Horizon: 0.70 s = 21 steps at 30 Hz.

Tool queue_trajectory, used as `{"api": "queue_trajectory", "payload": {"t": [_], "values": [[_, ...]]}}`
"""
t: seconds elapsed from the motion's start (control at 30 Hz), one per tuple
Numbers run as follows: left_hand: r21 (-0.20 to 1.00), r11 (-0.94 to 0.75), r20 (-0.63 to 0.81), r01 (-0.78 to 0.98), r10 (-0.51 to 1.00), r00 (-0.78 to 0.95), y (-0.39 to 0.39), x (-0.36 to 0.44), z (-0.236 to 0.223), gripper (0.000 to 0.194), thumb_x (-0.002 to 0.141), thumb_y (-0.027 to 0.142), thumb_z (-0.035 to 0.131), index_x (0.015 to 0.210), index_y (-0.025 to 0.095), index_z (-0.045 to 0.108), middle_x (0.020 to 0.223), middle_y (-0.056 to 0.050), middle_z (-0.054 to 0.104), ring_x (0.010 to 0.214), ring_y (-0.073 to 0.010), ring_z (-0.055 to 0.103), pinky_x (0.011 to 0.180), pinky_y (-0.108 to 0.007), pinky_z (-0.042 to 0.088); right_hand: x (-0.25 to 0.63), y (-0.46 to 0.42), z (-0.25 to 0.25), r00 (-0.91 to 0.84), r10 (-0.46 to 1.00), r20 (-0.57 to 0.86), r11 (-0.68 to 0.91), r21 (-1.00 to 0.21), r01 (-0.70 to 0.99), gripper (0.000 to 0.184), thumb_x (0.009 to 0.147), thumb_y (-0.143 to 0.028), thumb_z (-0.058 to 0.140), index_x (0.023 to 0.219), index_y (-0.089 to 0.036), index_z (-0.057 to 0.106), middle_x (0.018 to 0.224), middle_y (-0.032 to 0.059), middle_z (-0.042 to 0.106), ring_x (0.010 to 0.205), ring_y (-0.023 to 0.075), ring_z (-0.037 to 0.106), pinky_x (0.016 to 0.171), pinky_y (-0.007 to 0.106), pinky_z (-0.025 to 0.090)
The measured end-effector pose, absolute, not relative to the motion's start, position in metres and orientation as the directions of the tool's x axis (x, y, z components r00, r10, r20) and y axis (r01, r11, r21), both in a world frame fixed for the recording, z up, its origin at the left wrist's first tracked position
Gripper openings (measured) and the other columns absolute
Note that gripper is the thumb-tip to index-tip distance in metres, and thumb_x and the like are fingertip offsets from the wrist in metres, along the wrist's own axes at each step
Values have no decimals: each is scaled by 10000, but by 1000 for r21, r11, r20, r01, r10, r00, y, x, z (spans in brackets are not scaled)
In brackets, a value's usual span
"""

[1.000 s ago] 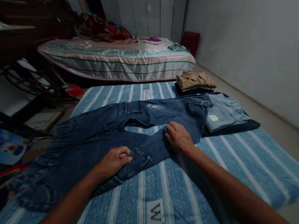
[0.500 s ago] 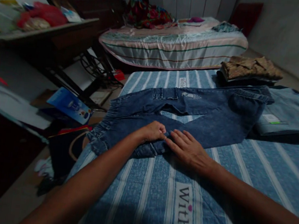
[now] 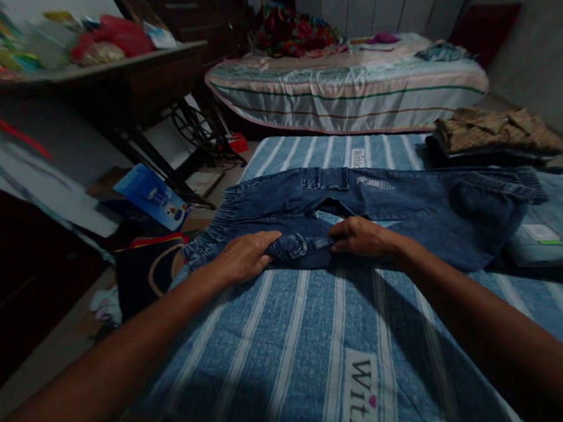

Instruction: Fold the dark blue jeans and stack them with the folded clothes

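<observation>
A pair of dark blue jeans (image 3: 442, 218) lies spread sideways across a striped bed, its waistband at the right and its gathered cuffs at the left. At the near leg, close to the cuff, my left hand (image 3: 249, 256) is closed on the edge of the cloth. My right hand (image 3: 362, 236) pinches the same leg farther right, where the near edge is lifted and folded back over the leg. A strip of the bed cover shows through the gap between the two legs.
Folded light-blue jeans (image 3: 555, 233) and a stack of brown patterned clothes (image 3: 501, 133) sit at the right. The striped bed cover (image 3: 291, 353) spreads beneath. Left are a cluttered sewing table (image 3: 140, 65), a blue box (image 3: 152, 196) and a dark bag (image 3: 146, 277). Behind stands another bed (image 3: 343, 100).
My hands have moved apart, the left toward the cuff and the right away along the leg. The right hand went from lying flat to pinching; the leg's near edge is now turned up.
</observation>
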<state>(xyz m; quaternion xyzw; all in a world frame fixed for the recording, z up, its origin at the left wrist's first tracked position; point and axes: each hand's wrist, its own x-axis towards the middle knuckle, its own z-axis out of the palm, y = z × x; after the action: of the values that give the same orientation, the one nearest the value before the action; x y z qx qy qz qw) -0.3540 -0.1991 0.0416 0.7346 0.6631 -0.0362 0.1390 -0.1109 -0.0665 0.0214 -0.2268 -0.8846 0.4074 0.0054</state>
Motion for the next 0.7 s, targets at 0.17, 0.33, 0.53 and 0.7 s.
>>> {"api": "queue_trajectory", "payload": {"t": [0.17,0.33,0.53,0.7], "values": [[46,33,-232,998,972,-21,-178,-370,43,357,845,247,504,1195,188,548,1171,-77,623,1113,-237,557,954,-318,399,-107,-54,4,-852,450,-268,99,-933,346,244,728,-374,640,809,-145,627,716,-14,595,629,114,513,623,252,401],[41,-210,114,977,972,204,-202,-340,26,400,879,299,525,1253,164,478,1310,-140,520,1231,-272,448,1030,-431,323,-105,-55,-1,-847,453,-279,30,-944,327,334,693,-445,680,829,-143,635,731,-13,599,634,112,510,625,256,399],[105,-228,33,968,974,226,-202,-337,4,547,840,376,608,1290,126,422,1299,-159,511,1193,-283,478,983,-408,378,-108,-57,-6,-843,491,-220,192,-916,351,380,759,-518,588,774,-141,629,660,-27,520,593,104,442,579,246,359],[106,-345,44,933,939,342,-198,-364,-3,500,874,411,556,1265,124,435,1211,-122,556,1112,-238,516,947,-340,408,-106,-60,-13,-840,506,-197,218,-913,345,426,772,-578,554,734,-158,614,670,-20,518,611,120,458,602,256,381]]}}
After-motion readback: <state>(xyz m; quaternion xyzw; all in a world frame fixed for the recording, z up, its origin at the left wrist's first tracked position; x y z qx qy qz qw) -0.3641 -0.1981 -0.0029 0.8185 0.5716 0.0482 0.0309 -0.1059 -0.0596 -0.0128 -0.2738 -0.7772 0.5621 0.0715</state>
